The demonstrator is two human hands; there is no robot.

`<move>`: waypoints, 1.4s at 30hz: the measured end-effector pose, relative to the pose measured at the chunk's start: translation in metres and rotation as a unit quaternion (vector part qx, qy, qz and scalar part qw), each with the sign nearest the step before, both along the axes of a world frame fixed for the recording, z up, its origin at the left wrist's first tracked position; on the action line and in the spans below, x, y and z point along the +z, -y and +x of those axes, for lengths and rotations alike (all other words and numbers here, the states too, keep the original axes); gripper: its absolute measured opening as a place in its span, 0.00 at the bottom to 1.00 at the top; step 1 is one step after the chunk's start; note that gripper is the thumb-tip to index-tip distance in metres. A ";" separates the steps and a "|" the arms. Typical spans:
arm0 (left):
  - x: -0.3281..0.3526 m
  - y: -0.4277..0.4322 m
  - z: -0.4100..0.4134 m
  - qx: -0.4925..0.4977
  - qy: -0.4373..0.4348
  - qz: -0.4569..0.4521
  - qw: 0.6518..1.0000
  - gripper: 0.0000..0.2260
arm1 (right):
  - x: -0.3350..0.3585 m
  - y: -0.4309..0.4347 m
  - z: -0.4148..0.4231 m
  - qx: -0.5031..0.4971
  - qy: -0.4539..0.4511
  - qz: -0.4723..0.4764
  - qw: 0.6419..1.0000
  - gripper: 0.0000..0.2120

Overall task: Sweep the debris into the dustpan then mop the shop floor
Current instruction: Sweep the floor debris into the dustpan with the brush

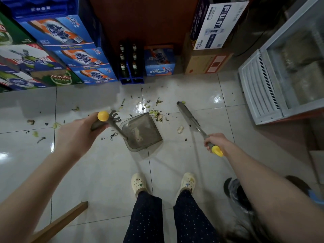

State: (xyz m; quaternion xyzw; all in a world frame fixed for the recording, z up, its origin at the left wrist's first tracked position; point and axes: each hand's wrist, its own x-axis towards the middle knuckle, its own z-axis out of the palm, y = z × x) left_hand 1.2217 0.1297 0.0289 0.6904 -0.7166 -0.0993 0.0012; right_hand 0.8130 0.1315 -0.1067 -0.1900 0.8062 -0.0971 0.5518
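The left hand (82, 130) is wrapped round the yellow-capped handle of the translucent grey plastic dustpan (142, 132), which rests on the white tiled floor (105, 172). Green and dark scraps of debris (156, 114) lie at its one o'clock. At three o'clock, the right hand (216, 142) clasps the grey long-handled broom (188, 114).

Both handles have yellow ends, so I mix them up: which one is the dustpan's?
The one in the left hand: its toothed shaft runs down to the dustpan. The handle in the right hand belongs to the broom.
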 end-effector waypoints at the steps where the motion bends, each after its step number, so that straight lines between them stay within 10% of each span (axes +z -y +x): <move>1: -0.002 0.001 -0.003 -0.001 -0.001 0.000 1.000 0.15 | -0.002 -0.005 0.004 -0.004 0.008 0.002 1.000 0.07; 26: -0.014 -0.013 0.042 -0.100 -0.030 0.037 0.994 0.13 | 0.019 -0.073 0.145 -0.072 0.081 -0.040 0.993 0.29; 33: -0.004 -0.012 0.035 -0.133 -0.014 0.026 0.991 0.13 | 0.028 -0.109 0.112 -0.117 0.062 -0.037 0.990 0.08; 42: -0.002 -0.020 0.035 -0.092 -0.029 -0.006 0.995 0.13 | 0.015 -0.127 0.105 -0.139 0.067 -0.016 0.988 0.09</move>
